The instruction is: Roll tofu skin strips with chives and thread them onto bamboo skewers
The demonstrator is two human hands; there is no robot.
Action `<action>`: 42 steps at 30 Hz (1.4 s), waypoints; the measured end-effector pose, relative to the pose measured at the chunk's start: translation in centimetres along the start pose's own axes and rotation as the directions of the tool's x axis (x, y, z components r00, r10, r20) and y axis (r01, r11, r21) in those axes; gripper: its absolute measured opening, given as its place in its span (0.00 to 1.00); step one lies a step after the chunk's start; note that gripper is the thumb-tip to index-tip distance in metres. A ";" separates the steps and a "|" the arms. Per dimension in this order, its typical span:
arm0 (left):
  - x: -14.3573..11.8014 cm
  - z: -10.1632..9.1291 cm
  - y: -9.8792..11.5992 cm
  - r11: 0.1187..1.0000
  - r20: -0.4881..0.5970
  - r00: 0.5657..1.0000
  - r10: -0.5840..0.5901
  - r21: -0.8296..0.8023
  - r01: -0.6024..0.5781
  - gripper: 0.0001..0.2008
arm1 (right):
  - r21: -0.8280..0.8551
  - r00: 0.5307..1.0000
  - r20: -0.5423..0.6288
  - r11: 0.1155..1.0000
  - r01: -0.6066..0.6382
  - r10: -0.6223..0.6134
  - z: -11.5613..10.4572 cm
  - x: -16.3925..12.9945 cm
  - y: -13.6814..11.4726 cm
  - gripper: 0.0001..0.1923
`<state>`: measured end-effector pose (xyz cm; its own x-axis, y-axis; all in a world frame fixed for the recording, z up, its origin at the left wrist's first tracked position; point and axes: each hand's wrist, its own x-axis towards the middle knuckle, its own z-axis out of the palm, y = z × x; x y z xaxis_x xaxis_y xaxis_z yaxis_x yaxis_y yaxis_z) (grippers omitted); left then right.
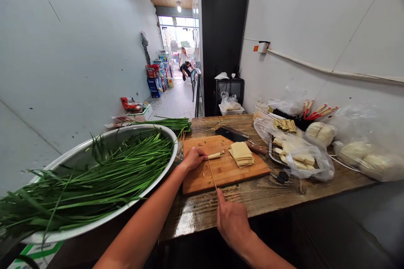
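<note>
My left hand (pixel 194 158) is closed on the near end of a pale rolled tofu sheet (pixel 215 156), with bits of green at its far end, over the wooden cutting board (pixel 197 180). In my right hand (pixel 232 218) a thin bamboo skewer (pixel 213 175) is pinched near its lower end. Its upper tip meets the roll close to my left fingers; whether it has pierced the roll I cannot tell. A stack of square tofu sheets (pixel 241 154) lies on the board to the right. Behind it rests a cleaver (pixel 232 134) with a wooden handle.
A large metal basin (pixel 175 143) heaped with green chives (pixel 126 176) stands left. Right of the board are a tray (pixel 272 151) of tofu pieces, finished skewered rolls (pixel 285 125), plastic bags (pixel 378 157) and black-handled keys or scissors (pixel 280 177). Two people (pixel 185 67) are far off by the doorway.
</note>
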<state>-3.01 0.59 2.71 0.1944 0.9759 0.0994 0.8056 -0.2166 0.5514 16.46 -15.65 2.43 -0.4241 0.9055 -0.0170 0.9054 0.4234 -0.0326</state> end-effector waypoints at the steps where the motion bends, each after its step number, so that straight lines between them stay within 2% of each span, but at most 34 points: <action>1: 0.0 0.0 0.0 1.000 -0.001 1.000 0.007 0.004 -0.007 0.08 | 0.001 1.000 0.008 1.000 -0.001 0.000 -0.1 0.1 -0.1 0.29; 8: -0.1 0.1 0.0 0.999 -0.026 0.999 0.038 0.005 -0.038 0.07 | 0.021 0.999 0.031 1.000 -0.012 0.012 -0.6 0.5 -0.4 0.28; 20: -0.2 0.5 0.0 1.000 -0.072 0.997 0.018 -0.010 -0.019 0.06 | -0.021 0.999 -0.033 1.000 0.007 -0.008 -0.3 0.9 -1.0 0.30; 24: -0.3 0.6 0.2 1.000 -0.064 0.998 -0.002 -0.006 0.002 0.06 | -0.022 0.998 -0.062 1.000 0.020 -0.021 -0.1 1.0 -0.9 0.25; 30: -0.7 0.1 0.9 0.998 -0.110 0.993 -0.044 0.044 0.049 0.07 | -0.004 0.993 -0.118 1.000 0.019 -0.019 0.7 1.3 -0.5 0.21; 37: -0.7 0.1 1.0 0.997 -0.081 0.995 -0.057 0.038 0.061 0.07 | 0.007 0.997 -0.076 1.000 0.022 -0.021 0.3 1.5 -0.6 0.24; 42: -0.5 0.1 0.9 0.999 -0.072 0.997 0.039 0.038 -0.036 0.06 | 0.058 1.000 -0.027 0.998 -0.012 0.014 -0.2 2.1 -0.6 0.19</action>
<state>-2.35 -0.09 3.03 0.1851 0.9661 0.1798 0.8189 -0.2528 0.5152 15.03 -13.99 2.61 -0.4110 0.9116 0.0093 0.9075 0.4101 -0.0905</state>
